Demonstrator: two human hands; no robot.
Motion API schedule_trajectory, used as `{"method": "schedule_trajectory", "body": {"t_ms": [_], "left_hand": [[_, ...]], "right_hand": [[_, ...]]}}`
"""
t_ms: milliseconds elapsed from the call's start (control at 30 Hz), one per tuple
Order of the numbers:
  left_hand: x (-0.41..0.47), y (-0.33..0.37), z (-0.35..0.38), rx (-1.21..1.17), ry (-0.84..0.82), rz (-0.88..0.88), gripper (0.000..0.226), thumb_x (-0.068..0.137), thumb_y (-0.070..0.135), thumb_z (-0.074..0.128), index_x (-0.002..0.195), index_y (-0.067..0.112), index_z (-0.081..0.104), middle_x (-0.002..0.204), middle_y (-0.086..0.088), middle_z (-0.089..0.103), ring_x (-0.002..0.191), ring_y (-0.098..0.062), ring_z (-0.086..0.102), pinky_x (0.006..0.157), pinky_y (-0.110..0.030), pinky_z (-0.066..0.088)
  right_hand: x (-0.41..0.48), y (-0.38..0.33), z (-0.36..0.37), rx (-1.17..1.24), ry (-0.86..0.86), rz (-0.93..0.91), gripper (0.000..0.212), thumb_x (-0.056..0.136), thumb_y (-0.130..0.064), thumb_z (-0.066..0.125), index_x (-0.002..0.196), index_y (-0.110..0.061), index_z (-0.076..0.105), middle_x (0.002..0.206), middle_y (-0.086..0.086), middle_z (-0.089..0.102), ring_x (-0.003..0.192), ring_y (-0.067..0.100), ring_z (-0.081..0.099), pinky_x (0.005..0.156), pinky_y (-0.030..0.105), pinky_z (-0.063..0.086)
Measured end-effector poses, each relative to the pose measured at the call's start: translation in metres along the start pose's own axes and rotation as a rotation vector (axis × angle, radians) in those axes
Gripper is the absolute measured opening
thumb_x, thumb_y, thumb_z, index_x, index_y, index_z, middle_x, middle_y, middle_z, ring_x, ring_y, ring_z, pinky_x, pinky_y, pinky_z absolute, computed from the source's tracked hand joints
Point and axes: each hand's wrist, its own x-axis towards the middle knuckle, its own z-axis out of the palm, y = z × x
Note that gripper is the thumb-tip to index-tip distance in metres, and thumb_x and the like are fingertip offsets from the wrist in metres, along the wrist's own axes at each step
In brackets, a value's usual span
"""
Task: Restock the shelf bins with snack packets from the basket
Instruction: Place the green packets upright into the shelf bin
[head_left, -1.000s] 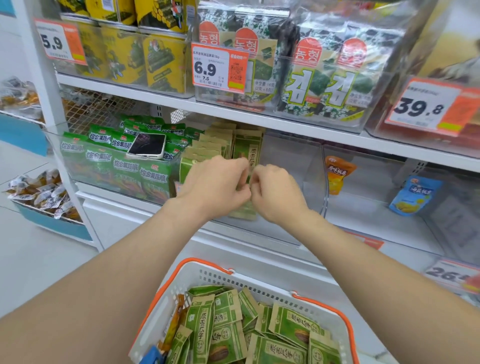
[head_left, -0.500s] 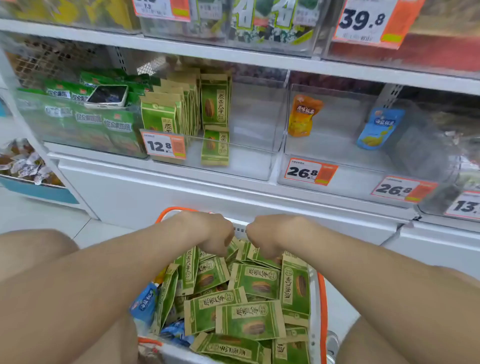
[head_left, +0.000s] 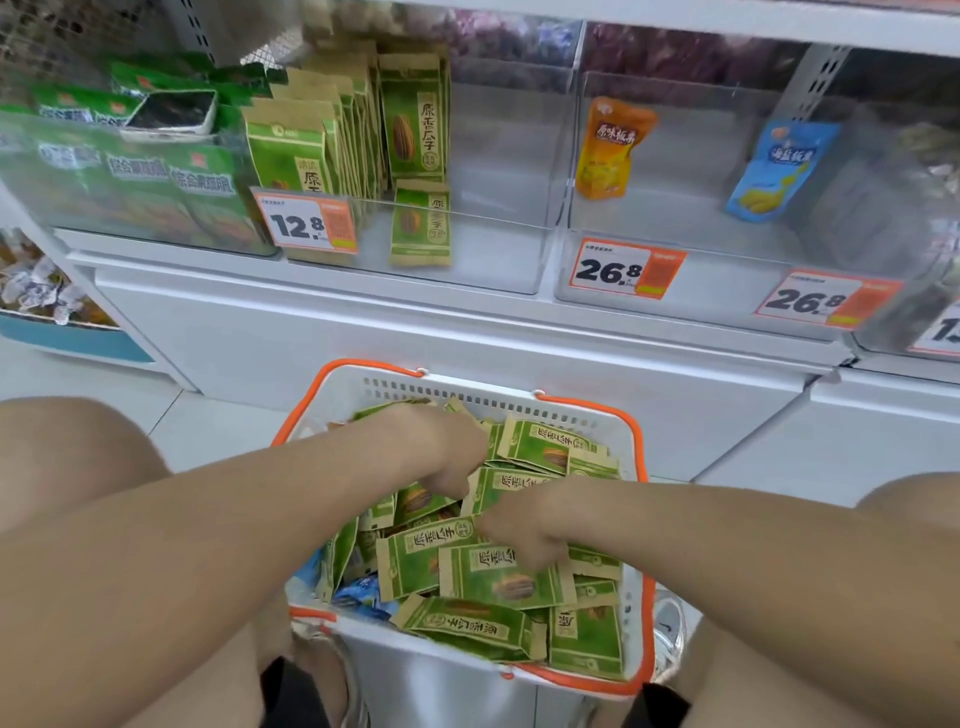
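Head view: the bin (head_left: 493, 260) is half filled and the basket (head_left: 467, 397) heaped with green packets (head_left: 498, 577), so plenty is left; left hand (head_left: 441, 457) and right hand (head_left: 519, 535) curl among them, grip unclear.

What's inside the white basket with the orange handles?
Lots of green packets in a loose pile, a few blue packets at its left edge, and the left hand and right hand among them. The pile hides the basket floor and anything underneath.

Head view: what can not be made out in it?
All in the head view:
- Left hand and right hand: fingertips buried among green packets, grip unclear.
- Blue packets: mostly covered by green ones.
- Far-right price tag: cut by frame edge.
- 12.8 tag: small print unreadable.
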Motion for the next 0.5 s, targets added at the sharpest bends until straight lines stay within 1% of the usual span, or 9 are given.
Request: {"method": "schedule_trajectory", "body": {"t_ms": [33,67,133,200,233,300,400,433,500], "left_hand": [[0.000,-0.001,-0.002,-0.008,0.005,-0.002,0.033,0.101,0.034,0.053,0.123,0.016,0.069,0.116,-0.003,0.071,0.101,-0.024,0.069,0.086,-0.040,0.059],[0.000,-0.001,-0.003,-0.021,0.009,0.001,0.030,0.101,0.032,0.052,0.118,0.015,0.070,0.110,-0.003,0.071,0.093,-0.022,0.068,0.079,-0.038,0.058],[-0.002,-0.004,-0.008,-0.047,0.023,0.005,0.025,0.102,0.029,0.050,0.105,0.012,0.069,0.093,-0.002,0.067,0.075,-0.019,0.060,0.065,-0.032,0.048],[-0.004,-0.009,-0.011,-0.077,0.032,-0.004,0.025,0.103,0.027,0.049,0.095,0.011,0.067,0.083,-0.001,0.060,0.068,-0.019,0.052,0.064,-0.031,0.041],[-0.006,-0.011,-0.012,-0.095,0.034,-0.009,0.026,0.104,0.027,0.049,0.095,0.010,0.067,0.084,-0.002,0.060,0.069,-0.019,0.051,0.064,-0.030,0.041],[-0.010,-0.014,-0.013,-0.143,0.026,-0.013,0.028,0.105,0.027,0.048,0.105,0.010,0.070,0.098,-0.004,0.066,0.077,-0.019,0.056,0.068,-0.030,0.043],[-0.013,-0.015,-0.015,-0.174,0.024,-0.026,0.027,0.106,0.022,0.046,0.118,0.013,0.069,0.110,-0.002,0.067,0.094,-0.021,0.064,0.083,-0.035,0.051],[-0.013,-0.017,-0.016,-0.163,0.020,-0.050,0.026,0.106,0.020,0.045,0.118,0.013,0.068,0.110,-0.003,0.067,0.095,-0.022,0.064,0.085,-0.035,0.052],[-0.017,-0.019,-0.020,-0.138,0.019,-0.152,0.021,0.104,0.012,0.045,0.112,0.010,0.064,0.102,-0.006,0.064,0.082,-0.019,0.062,0.076,-0.034,0.051]], "right_hand": [[0.002,0.000,0.001,0.036,0.025,0.006,0.037,0.098,-0.010,0.058,0.134,-0.001,0.052,0.109,0.013,0.063,0.083,0.024,0.060,0.058,0.032,0.047],[0.002,-0.001,0.001,0.065,0.047,0.013,0.034,0.100,-0.012,0.058,0.131,-0.001,0.055,0.108,0.013,0.064,0.081,0.024,0.060,0.057,0.032,0.046],[0.003,-0.003,0.004,0.117,0.089,0.001,0.040,0.102,-0.024,0.062,0.136,-0.004,0.055,0.116,0.013,0.065,0.093,0.028,0.063,0.068,0.034,0.051],[0.004,-0.007,0.009,0.131,0.103,-0.008,0.050,0.100,-0.034,0.068,0.140,-0.007,0.055,0.120,0.011,0.065,0.104,0.030,0.063,0.082,0.038,0.055],[0.006,-0.009,0.011,0.129,0.101,-0.004,0.051,0.098,-0.036,0.070,0.137,-0.006,0.056,0.118,0.010,0.066,0.103,0.030,0.064,0.083,0.039,0.055],[0.007,-0.013,0.011,0.112,0.073,-0.004,0.043,0.098,-0.034,0.070,0.129,-0.005,0.060,0.112,0.009,0.067,0.098,0.028,0.065,0.079,0.038,0.055],[0.003,-0.011,-0.005,0.137,0.049,0.006,0.023,0.098,-0.024,0.065,0.111,-0.005,0.067,0.094,0.007,0.065,0.085,0.026,0.063,0.065,0.034,0.053],[0.001,-0.009,-0.013,0.167,0.042,0.022,0.019,0.096,-0.019,0.060,0.108,-0.004,0.067,0.091,0.006,0.063,0.081,0.025,0.061,0.062,0.032,0.050],[-0.011,-0.003,-0.033,0.288,0.057,0.073,0.022,0.096,-0.015,0.052,0.109,-0.002,0.065,0.097,0.008,0.063,0.084,0.024,0.060,0.064,0.031,0.049]]}}
